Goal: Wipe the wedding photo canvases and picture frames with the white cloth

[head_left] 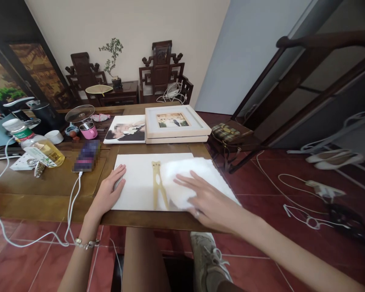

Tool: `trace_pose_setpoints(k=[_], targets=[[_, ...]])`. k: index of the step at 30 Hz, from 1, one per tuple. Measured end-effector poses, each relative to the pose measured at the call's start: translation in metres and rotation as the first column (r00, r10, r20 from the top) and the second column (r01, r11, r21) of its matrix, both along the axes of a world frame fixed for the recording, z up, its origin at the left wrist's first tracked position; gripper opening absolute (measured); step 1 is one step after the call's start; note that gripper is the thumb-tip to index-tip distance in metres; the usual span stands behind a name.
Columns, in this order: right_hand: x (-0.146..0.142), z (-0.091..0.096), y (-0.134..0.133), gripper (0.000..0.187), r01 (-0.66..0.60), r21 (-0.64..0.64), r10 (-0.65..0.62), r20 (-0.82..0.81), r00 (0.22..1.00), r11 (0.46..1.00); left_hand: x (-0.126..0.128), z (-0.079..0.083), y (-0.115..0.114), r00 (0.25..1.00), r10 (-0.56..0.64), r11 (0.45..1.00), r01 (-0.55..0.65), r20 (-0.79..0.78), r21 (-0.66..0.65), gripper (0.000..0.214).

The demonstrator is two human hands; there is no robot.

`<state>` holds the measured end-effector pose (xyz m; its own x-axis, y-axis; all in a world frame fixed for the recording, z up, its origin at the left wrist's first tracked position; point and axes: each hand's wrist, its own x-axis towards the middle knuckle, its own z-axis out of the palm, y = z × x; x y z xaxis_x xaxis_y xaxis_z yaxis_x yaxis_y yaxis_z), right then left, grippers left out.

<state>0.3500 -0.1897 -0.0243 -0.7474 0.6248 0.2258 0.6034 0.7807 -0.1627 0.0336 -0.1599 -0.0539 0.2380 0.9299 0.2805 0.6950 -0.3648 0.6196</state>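
Observation:
A flat white board point(134, 190) lies near the table's front edge. On it shows a tan, long-legged shape with a small eared head point(156, 165), perhaps a picture. My left hand point(111, 190) rests on the board's left edge, fingers stretched out and holding nothing. A fluffy white cloth point(214, 176) covers the board's right part and reaches past its edge. My right hand point(200, 194) lies on the cloth with its fingers spread, pressing rather than gripping. Beneath the cloth, the board's right side is hidden.
Behind the board are a framed photo point(150, 132) on another frame and a photo panel point(109, 141). Leftward stand a charging phone point(86, 156), an oil-like bottle point(38, 146), a pink mug point(89, 132) and a kettle point(45, 115). A white cable point(69, 207) hangs over the front edge.

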Motion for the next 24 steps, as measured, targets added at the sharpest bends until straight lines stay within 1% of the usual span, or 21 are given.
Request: trace_pose_setpoints(k=[2,3,5,6,7,9,14,16,17,18,20,22,24], targets=[[0.003,0.0,-0.024,0.021,-0.038,-0.019,0.038,-0.02,0.999,0.999,0.0,-0.001,0.0,1.0,-0.001,1.0,0.001,-0.002,0.008,0.043],[0.005,0.0,-0.033,0.022,-0.051,-0.029,0.05,-0.035,0.998,0.998,0.0,-0.001,0.001,1.0,-0.001,1.0,0.001,-0.002,0.012,0.043],[0.009,-0.001,-0.038,0.023,-0.057,-0.041,0.054,-0.07,0.996,0.998,0.0,-0.002,0.001,1.0,0.001,1.0,-0.001,0.0,0.016,0.043],[0.01,-0.002,-0.036,0.022,-0.05,-0.046,0.046,-0.083,0.995,0.998,0.001,-0.001,0.001,1.0,0.002,1.0,-0.002,0.001,0.016,0.043],[0.012,-0.002,-0.03,0.021,-0.035,-0.052,0.031,-0.086,0.996,0.998,0.001,-0.001,0.001,1.0,0.004,1.0,-0.004,0.002,0.017,0.043],[0.014,-0.002,-0.008,0.019,0.001,-0.062,-0.005,-0.07,0.998,0.998,0.001,-0.001,0.001,1.0,0.006,1.0,-0.006,0.001,0.016,0.042],[0.009,-0.004,0.067,0.014,0.094,-0.008,-0.094,-0.029,0.995,0.996,0.0,0.0,0.001,1.0,0.011,1.0,-0.011,0.004,0.007,0.042],[0.005,-0.006,0.087,0.014,0.123,0.01,-0.123,-0.025,0.992,0.992,0.0,0.0,0.001,1.0,0.015,1.0,-0.015,0.008,-0.003,0.042],[0.003,-0.007,0.092,0.014,0.131,0.016,-0.13,-0.028,0.991,0.991,0.0,0.0,0.001,1.0,0.016,1.0,-0.016,0.01,-0.007,0.042],[0.002,-0.008,0.093,0.015,0.133,0.019,-0.132,-0.034,0.991,0.991,0.0,0.001,0.001,1.0,0.017,1.0,-0.017,0.012,-0.01,0.042],[0.001,-0.009,0.083,0.014,0.125,0.012,-0.125,-0.045,0.991,0.992,0.0,0.0,0.001,1.0,0.017,1.0,-0.017,0.016,-0.009,0.042],[0.002,-0.01,0.061,0.016,0.108,-0.007,-0.109,-0.059,0.992,0.994,-0.001,0.0,0.001,1.0,0.016,1.0,-0.016,0.016,-0.006,0.042],[0.004,-0.01,0.031,0.018,0.089,-0.026,-0.091,-0.069,0.993,0.996,-0.001,-0.001,0.001,1.0,0.013,1.0,-0.013,0.013,0.0,0.042]])
